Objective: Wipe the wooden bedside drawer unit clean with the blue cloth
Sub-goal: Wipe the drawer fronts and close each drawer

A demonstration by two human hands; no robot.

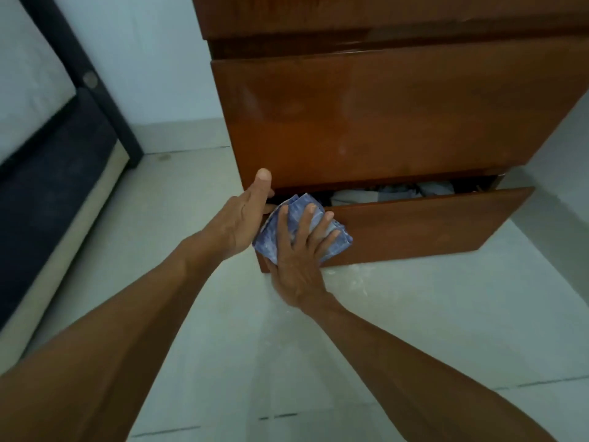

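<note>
The wooden bedside drawer unit point(382, 116) fills the upper right, glossy brown. Its bottom drawer point(424, 228) is pulled partly out, with folded clothes showing inside. My right hand point(299, 256) presses a folded blue cloth point(298, 218) flat against the left end of that drawer's front, fingers spread over it. My left hand point(245, 215) grips the left top corner of the open drawer, thumb up against the drawer front above, fingers hidden inside the gap.
A dark bed frame point(63, 173) with a pale mattress runs along the left. Pale floor tiles point(414, 330) stretch in front of the unit. A light wall point(143, 59) stands behind.
</note>
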